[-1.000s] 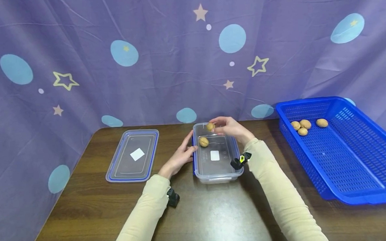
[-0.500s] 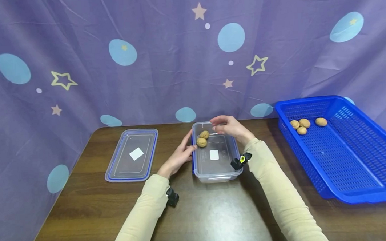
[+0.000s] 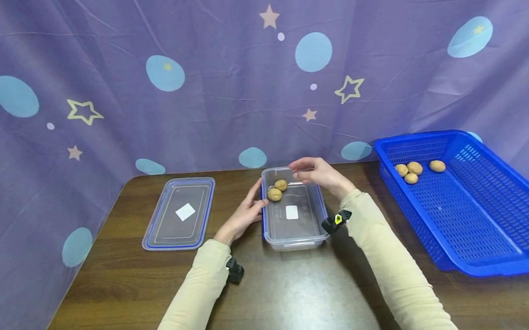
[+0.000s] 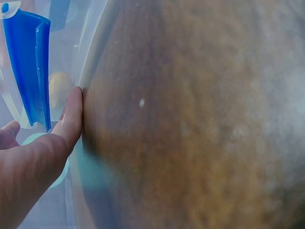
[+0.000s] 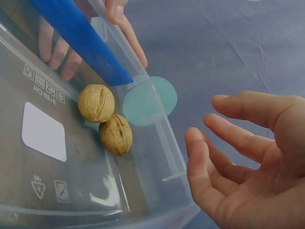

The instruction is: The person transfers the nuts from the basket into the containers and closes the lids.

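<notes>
A clear plastic food container with blue side clips stands on the table. Two walnuts lie against each other inside it, toward its far left: one walnut and a second walnut. Against the container's left wall rests my left hand, its fingers fairly straight and the thumb near the rim. My right hand hovers over the far right rim. In the right wrist view its fingers are loosely bent and apart, holding nothing.
To the left lies a clear lid with a blue seal and a white label. At right stands a blue plastic basket with several walnuts at its far end. A purple patterned curtain hangs behind the table.
A walnut pinched in my right hand one second ago was let go into the container and now lies beside the other one. The right hand stays above the rim; the left has hardly moved.
</notes>
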Demonstrator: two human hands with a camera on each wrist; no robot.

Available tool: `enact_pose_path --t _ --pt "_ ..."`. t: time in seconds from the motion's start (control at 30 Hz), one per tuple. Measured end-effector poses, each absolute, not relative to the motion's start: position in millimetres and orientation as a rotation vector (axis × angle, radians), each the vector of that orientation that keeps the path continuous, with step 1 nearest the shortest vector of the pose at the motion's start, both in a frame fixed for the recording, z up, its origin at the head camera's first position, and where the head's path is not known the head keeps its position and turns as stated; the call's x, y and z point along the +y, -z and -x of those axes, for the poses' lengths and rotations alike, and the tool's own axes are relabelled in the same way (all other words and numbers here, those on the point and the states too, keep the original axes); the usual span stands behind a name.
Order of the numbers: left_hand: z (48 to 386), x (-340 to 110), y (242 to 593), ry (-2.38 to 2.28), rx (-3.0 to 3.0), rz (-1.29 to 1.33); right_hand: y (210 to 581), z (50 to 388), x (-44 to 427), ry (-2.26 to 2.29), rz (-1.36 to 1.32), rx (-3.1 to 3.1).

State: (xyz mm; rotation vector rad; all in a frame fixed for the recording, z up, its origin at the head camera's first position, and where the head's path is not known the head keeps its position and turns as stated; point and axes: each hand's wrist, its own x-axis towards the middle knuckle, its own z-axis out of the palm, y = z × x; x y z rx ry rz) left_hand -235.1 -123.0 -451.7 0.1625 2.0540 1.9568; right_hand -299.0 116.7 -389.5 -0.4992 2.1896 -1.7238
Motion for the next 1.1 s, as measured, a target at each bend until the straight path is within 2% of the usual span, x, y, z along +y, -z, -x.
enact_pose_path --t 0.6,1.1 --pt "236 -123 453 -1.949 2.048 -0.197 359 297 135 1.538 0.654 2.335" --pt "237 -123 455 -1.95 2.064 -0.183 329 288 169 1.363 0.759 2.473"
